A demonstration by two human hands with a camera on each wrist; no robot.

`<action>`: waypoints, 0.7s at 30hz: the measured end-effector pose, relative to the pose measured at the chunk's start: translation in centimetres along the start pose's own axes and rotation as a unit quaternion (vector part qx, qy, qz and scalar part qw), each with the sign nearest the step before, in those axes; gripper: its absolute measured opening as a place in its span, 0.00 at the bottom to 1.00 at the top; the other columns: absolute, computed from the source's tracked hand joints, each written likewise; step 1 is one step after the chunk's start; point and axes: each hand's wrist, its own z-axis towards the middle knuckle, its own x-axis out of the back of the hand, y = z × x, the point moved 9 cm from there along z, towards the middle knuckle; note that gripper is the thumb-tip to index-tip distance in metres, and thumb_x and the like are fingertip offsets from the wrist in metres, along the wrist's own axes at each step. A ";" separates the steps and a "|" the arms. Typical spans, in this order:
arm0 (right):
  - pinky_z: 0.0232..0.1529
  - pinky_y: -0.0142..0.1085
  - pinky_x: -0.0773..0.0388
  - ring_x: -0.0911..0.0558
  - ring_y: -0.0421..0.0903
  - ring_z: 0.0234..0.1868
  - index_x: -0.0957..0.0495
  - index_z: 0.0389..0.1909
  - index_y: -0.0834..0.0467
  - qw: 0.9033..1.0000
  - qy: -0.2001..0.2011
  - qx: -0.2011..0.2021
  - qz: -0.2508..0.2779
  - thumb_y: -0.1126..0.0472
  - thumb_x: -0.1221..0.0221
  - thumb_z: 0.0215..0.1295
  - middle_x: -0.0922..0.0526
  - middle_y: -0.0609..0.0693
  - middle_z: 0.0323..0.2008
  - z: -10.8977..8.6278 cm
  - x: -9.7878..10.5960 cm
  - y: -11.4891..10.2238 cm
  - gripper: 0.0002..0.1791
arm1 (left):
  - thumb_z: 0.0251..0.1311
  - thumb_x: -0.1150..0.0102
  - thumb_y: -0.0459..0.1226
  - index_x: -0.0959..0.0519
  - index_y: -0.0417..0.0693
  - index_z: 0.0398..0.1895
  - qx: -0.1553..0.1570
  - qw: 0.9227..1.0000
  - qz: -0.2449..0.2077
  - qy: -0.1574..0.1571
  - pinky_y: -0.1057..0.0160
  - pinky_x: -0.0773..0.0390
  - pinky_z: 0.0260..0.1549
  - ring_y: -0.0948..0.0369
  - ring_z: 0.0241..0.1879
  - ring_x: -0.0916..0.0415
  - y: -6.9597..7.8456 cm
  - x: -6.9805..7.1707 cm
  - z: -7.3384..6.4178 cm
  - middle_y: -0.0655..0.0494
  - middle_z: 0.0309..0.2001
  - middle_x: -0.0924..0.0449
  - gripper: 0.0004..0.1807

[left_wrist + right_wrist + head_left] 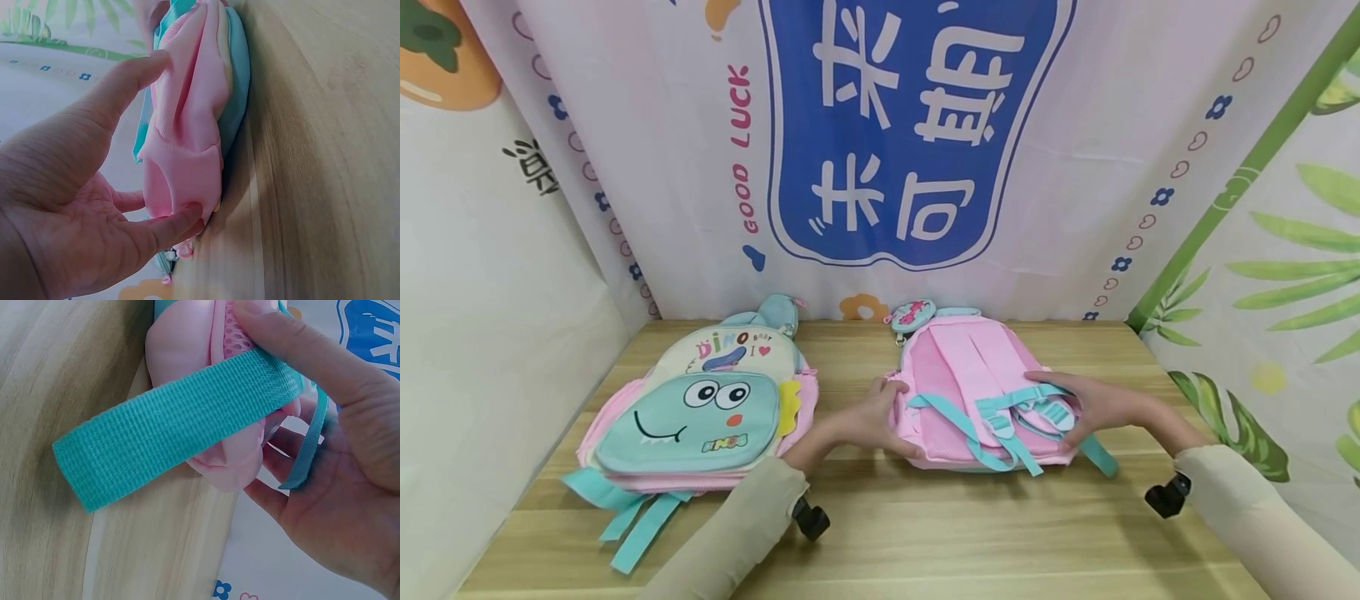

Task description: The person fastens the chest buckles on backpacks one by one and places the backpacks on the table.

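A pink backpack (958, 358) lies with its straps up on the wooden table. My left hand (874, 418) grips its left side; in the left wrist view, the thumb (147, 69) is at the upper edge and the fingertips are on the pink side pocket (187, 172). From the other side my right hand (1093, 404) holds the same backpack, thumb over its back and fingers along the side, partly hidden. A wide teal strap (175, 428) sticks out past that hand. Teal webbing and buckles (1052, 412) lie across the back panel. A small round pouch (913, 315) hangs at the top.
Left of my left hand lies a second backpack (692, 417) with a dinosaur face, front side up, its teal straps reaching toward the near edge. The table (940, 533) meets printed cloth walls (1075, 208) at the back and sides.
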 end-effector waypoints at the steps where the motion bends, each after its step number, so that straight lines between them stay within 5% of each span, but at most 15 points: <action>1: 0.68 0.74 0.43 0.46 0.76 0.75 0.47 0.79 0.61 1.000 0.000 -0.004 0.000 0.50 0.20 0.47 0.47 0.73 0.77 0.0 0.0 0.1 0.63 | 0.47 0.21 0.53 0.43 0.43 0.73 0.000 1.000 0.001 0.001 0.43 0.32 0.70 0.44 0.68 0.37 0.0 0.0 0.0 0.35 0.73 0.49 0.56; 21: 0.67 0.74 0.42 0.46 0.75 0.75 0.44 0.78 0.58 0.999 -0.018 -0.037 0.007 0.53 0.20 0.46 0.46 0.72 0.77 0.5 -0.3 0.1 0.61 | 0.51 0.23 0.53 0.47 0.44 0.78 0.011 1.000 0.010 0.008 0.42 0.32 0.69 0.44 0.68 0.39 0.3 0.5 -0.3 0.36 0.74 0.51 0.57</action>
